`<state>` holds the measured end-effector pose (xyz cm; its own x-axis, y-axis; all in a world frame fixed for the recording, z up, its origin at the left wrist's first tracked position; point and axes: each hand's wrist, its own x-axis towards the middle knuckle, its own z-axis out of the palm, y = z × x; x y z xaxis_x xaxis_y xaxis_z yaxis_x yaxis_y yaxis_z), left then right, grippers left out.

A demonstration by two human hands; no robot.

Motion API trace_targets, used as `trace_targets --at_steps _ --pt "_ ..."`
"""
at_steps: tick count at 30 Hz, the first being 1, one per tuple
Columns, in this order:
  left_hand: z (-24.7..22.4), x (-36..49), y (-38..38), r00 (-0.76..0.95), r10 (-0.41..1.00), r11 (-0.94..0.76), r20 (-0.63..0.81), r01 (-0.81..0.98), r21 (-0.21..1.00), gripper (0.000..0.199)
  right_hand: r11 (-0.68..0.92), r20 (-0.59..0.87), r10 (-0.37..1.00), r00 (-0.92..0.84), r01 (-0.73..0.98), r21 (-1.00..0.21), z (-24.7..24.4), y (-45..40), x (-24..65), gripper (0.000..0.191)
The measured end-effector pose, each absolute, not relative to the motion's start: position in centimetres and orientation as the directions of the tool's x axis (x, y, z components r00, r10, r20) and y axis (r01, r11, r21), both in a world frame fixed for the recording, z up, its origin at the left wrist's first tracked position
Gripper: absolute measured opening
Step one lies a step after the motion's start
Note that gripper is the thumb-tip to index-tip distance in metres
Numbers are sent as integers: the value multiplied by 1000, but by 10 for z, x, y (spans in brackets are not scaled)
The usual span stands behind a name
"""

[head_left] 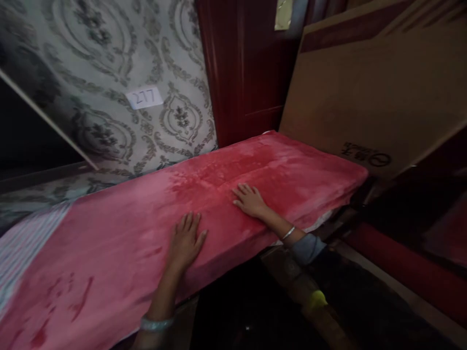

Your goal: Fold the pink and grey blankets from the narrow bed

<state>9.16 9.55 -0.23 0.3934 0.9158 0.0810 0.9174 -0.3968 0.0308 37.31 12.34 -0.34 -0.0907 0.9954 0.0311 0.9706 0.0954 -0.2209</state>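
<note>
A pinkish-red plush blanket (120, 243) covers a long, low bed-like surface, its pile brushed into lighter and darker patches. My left hand (185, 240) lies flat on it near the middle, fingers spread and pointing away from me. Farther right, my right hand (250, 200) also rests palm down on the plush, fingers stretched out toward the wall. Neither hand grips anything. Beyond the blanket's left end shows a striped cloth (31, 248). The blanket hangs over the front edge, where a bit of white cloth peeks out beneath.
Patterned wallpaper (109, 73) with a paper marked 277 (145, 97) rises behind the blanket. A dark red door (251, 68) stands beside it. A large cardboard sheet or box (375, 87) leans at the right end. The dark floor area holds a yellow-green item (316, 299).
</note>
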Motion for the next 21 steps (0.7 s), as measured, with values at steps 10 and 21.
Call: trace_targets --at_steps 10,21 --pt "-14 84 110 408 905 -411 120 912 3 65 -98 39 994 105 984 -149 -7 113 494 57" --pt "-33 70 126 429 886 -437 174 899 8 72 -440 96 881 464 876 -197 12 115 575 60"
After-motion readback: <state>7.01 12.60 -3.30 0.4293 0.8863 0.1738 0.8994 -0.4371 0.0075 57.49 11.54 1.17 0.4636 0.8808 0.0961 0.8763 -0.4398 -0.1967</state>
